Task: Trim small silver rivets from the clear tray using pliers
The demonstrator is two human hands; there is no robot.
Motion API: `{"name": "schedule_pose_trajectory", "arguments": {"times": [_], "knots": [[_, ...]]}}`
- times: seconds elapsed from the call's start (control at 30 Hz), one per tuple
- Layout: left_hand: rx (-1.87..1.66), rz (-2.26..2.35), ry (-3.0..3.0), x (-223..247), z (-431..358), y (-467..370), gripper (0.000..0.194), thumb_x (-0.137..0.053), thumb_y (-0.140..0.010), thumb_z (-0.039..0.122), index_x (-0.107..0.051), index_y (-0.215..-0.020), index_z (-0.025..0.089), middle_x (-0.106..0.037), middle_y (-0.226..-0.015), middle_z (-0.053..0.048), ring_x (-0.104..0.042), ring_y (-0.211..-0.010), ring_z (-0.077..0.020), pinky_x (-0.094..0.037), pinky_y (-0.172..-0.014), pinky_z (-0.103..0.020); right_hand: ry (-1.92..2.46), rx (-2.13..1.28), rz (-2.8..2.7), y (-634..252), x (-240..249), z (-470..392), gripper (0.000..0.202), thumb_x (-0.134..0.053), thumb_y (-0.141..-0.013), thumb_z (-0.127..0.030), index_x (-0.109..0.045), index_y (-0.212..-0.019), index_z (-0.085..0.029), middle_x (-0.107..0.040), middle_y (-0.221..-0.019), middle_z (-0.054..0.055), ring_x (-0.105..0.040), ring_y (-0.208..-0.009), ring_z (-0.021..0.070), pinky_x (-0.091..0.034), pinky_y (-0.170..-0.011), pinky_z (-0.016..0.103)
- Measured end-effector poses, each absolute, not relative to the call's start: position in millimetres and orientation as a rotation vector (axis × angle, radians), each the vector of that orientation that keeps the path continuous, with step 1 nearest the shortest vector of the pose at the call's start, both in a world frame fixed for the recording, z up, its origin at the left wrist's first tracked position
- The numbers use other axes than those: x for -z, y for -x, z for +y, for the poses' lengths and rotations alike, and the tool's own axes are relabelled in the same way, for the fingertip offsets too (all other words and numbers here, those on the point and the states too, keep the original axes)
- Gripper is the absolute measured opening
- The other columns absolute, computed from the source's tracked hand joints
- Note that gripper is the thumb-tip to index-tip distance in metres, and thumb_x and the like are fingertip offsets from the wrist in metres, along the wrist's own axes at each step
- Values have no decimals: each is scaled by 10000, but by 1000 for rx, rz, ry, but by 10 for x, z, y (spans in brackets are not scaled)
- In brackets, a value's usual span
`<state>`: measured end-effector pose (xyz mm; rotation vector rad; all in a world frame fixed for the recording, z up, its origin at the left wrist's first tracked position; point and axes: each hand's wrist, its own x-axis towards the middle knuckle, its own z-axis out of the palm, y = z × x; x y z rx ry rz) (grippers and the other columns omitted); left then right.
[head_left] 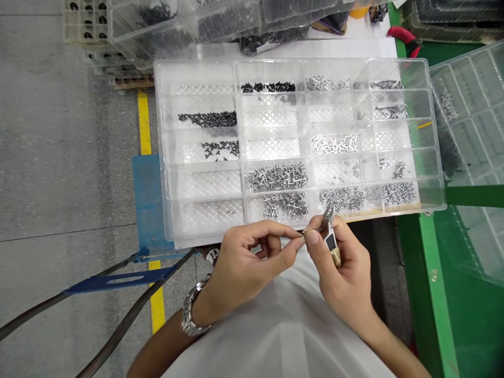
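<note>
My left hand (pixel 258 257), with a metal-band watch (pixel 192 313) on its wrist, is closed in a pinch of thumb and forefinger. At those fingertips is a tiny metal piece (pixel 303 235), too small to name. My right hand (pixel 344 265) meets it there, thumb and forefinger pressed together at the same spot. Held across the fingers of the right hand is a small pair of cutting pliers (pixel 329 231), jaws pointing up and away from me. Just beyond both hands lies a clear compartment tray (pixel 169 210) with small screws and metal parts in many sections.
More clear part boxes (pixel 252 16) are stacked behind the tray. Another divided tray (pixel 472 94) lies on the green bench (pixel 433 294) at right, near a red handle (pixel 405 37). At left are a blue metal frame (pixel 122 281) and a yellow floor line (pixel 144 121).
</note>
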<state>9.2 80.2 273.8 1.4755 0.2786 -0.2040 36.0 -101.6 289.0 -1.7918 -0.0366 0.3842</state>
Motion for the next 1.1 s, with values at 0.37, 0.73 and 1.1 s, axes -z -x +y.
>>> {"name": "schedule_pose_trajectory", "arguments": {"times": [0.37, 0.73, 1.1], "knots": [[-83, 95, -1827, -2739, 736, -84, 59, -809, -974, 146, -845, -978, 192, -549, -616, 59, -426, -548, -78, -399, -525, -224, 1675, -650, 43, -486, -2843, -1100, 227, -675, -1144, -434, -681, -1007, -252, -514, -827, -38, -452, -752, 149, -406, -714, 298], [-71, 136, -1747, -2729, 732, -91, 95, -825, -962, 117, -841, -999, 202, -557, -615, 75, -433, -551, -61, -382, -520, -205, 1298, -727, 224, -436, -2758, -1083, 250, -691, -1125, -475, -697, -1040, -240, -477, -778, -36, -412, -725, 162, -378, -703, 308], [266, 343, -1212, -2728, 733, -173, 83, -845, -990, 254, -829, -926, 204, -474, -597, 63, -379, -538, -75, -310, -482, -232, 1759, -378, -4, -391, -2874, -1027, 105, -665, -1150, -314, -666, -1061, -258, -536, -802, -52, -443, -660, 123, -370, -625, 294]]}}
